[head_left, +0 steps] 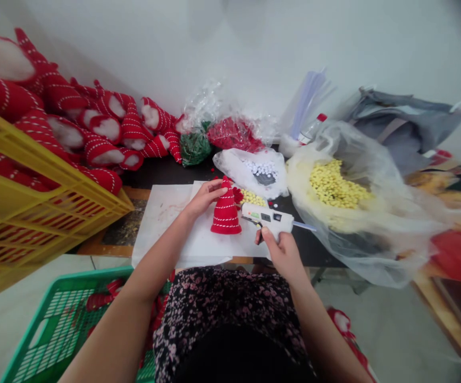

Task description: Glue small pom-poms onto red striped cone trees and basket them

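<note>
Honestly, the red striped cone (226, 217) looks like a soft, light thing, knitted or felt-like cloth, probably with some padding in it, so I'd expect it to squash way before it breaks. It's over the white paper (166, 213) right in front of the person, narrow tip pointing away and wide end toward the lap; can't really tell if it's standing or lying. The left hand (204, 198) has its thumb and fingers closed in a narrow pinch around the tip, which seems a decent spot: small enough to grip, cloth shouldn't be slippery, and the sides stay free. Squeeze the middle and I think it'd dent or twist. If it needs to be steadier, I'd go lower, near the wide end, with a flat, gentle hold. The right hand (285, 255) is wrapped around the handle of a white glue gun (270, 215), nozzle just beside the cone; can't tell if they touch, or if the trigger's squeezed. That one looks stiff and heavier, so grip the handle only, imo, and keep fingers off the nozzle, since it may be hot.
</note>
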The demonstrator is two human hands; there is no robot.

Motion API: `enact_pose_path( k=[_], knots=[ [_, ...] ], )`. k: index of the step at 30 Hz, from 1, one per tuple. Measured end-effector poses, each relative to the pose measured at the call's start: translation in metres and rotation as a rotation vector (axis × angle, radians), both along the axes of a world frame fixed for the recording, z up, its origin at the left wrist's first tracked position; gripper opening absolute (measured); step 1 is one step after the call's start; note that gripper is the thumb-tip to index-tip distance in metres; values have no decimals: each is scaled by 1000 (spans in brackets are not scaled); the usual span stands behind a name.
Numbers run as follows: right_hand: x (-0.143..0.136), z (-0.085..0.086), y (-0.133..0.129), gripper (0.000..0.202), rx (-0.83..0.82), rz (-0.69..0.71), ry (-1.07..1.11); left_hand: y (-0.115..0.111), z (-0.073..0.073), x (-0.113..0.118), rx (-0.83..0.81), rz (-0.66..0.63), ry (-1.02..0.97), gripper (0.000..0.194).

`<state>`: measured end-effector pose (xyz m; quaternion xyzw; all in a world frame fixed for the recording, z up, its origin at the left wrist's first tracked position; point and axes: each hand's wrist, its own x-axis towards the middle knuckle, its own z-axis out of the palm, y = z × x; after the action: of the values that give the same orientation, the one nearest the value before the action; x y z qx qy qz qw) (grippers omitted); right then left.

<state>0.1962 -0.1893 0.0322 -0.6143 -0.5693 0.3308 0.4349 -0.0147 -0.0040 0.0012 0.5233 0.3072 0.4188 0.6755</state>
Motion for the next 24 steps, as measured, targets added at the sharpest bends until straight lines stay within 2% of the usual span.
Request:
enact_pose_path(
  k=[9, 15, 24],
  knots=[
    [4, -5, -3, 47, 41, -7, -98, 0, -1, 0, -11, 9, -7, 51],
    [10, -8, -3, 40, 199, -173, -294, -1, 3, 0, -47, 15, -30, 50],
    [-6, 4, 8, 41, 191, -40, -251, -4, 9, 0, -48, -5, 9, 52]
  ],
)
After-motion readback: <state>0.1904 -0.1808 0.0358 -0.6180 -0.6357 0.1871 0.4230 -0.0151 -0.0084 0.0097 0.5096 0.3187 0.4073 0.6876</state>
